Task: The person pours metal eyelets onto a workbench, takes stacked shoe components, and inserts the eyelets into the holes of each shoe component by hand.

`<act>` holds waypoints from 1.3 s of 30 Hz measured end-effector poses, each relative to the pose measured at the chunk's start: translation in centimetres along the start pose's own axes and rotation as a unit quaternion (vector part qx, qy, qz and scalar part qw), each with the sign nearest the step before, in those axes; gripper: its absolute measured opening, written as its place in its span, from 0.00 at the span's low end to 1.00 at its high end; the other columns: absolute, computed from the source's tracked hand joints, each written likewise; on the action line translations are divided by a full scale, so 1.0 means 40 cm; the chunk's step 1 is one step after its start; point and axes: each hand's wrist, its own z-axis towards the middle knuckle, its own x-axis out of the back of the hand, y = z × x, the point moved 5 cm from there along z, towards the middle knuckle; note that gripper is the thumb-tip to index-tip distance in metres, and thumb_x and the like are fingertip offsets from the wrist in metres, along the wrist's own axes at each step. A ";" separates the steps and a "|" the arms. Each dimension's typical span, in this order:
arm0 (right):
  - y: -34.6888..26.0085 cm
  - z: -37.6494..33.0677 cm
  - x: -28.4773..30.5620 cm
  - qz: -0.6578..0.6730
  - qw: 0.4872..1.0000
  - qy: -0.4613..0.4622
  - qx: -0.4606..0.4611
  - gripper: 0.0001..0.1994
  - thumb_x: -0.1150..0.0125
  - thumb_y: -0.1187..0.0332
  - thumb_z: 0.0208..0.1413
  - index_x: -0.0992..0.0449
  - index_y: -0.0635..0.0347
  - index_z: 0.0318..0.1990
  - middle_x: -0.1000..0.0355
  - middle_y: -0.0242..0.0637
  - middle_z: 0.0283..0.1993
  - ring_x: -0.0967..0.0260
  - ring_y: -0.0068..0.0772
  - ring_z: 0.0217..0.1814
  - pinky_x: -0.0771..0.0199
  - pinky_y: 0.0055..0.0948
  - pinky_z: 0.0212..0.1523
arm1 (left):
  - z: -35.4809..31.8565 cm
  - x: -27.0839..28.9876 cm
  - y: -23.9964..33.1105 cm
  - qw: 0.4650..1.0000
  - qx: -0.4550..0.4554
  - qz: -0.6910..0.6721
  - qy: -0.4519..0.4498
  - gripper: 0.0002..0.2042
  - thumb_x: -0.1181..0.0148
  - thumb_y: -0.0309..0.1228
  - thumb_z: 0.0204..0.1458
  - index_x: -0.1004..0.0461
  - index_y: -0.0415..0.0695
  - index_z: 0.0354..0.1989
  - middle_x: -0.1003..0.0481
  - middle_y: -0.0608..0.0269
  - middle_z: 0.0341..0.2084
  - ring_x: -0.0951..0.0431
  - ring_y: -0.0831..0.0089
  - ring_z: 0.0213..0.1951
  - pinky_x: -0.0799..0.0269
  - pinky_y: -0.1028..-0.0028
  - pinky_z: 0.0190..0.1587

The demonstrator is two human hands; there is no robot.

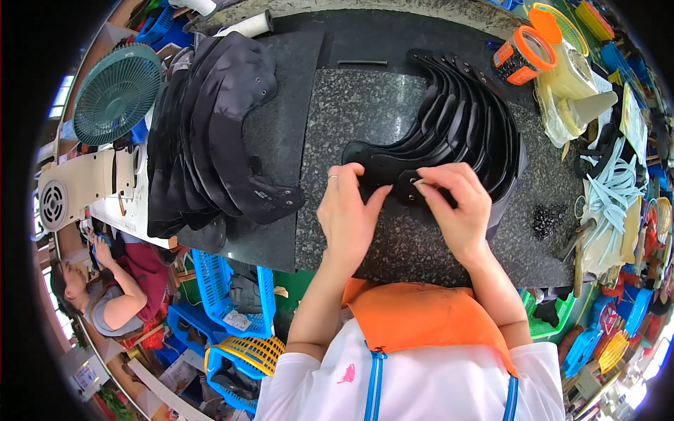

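Note:
Directly before me on the speckled stone slab, a fanned stack of curved black shoe uppers (467, 119) lies with its edges overlapping. My left hand (347, 214) grips one rounded end of the front upper (379, 167), fingers behind it and thumb at its near edge. With thumb and forefinger, my right hand (460, 207) pinches the other end (409, 189), where small eyelets or holes show. Whether a tiny eyelet sits between those fingertips is too small to tell. A second pile of black uppers (225, 133), punched with holes at the ends, lies to the left.
A dark metal rod (362, 63) lies beyond the slab. On the right are scattered small black bits (547, 221), a hammer-like tool (577, 242), an orange-lidded tub (523, 56) and pale blue strips (611, 182). A green fan (116, 95) and a seated person (119, 295) are at left.

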 end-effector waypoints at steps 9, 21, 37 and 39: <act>-0.039 0.010 -0.006 -0.065 0.974 0.030 0.214 0.15 0.30 0.79 0.41 0.19 0.56 0.40 0.23 0.30 0.35 0.27 0.32 0.35 0.26 0.29 0.36 | -0.029 -0.035 0.049 0.679 0.209 -0.674 -0.202 0.16 0.39 0.14 0.50 0.26 0.36 0.49 0.24 0.60 0.49 0.25 0.74 0.50 0.29 0.74 0.55; 0.290 -0.112 0.509 -0.464 0.859 0.072 -0.205 0.26 0.43 0.60 0.62 0.34 0.64 0.64 0.40 0.54 0.68 0.43 0.57 0.69 0.43 0.47 0.68 | 0.017 -0.059 0.007 0.785 0.156 -0.575 -0.170 0.06 0.37 0.16 0.52 0.25 0.38 0.35 0.23 0.68 0.32 0.27 0.84 0.36 0.31 0.81 0.43; 0.213 -0.170 0.426 -0.440 0.894 0.075 -0.036 0.07 0.33 0.72 0.48 0.20 0.58 0.36 0.28 0.33 0.39 0.33 0.39 0.46 0.35 0.37 0.49 | -0.051 -0.064 -0.035 0.829 0.202 -0.474 -0.218 0.09 0.38 0.19 0.54 0.23 0.36 0.43 0.21 0.65 0.36 0.22 0.80 0.35 0.24 0.76 0.41; 0.236 -0.163 0.441 -0.384 0.914 0.068 -0.111 0.05 0.32 0.70 0.48 0.19 0.57 0.33 0.26 0.33 0.38 0.33 0.40 0.47 0.37 0.38 0.52 | -0.051 -0.059 -0.042 0.796 0.206 -0.539 -0.180 0.08 0.38 0.20 0.55 0.23 0.36 0.44 0.21 0.63 0.36 0.21 0.77 0.37 0.23 0.75 0.43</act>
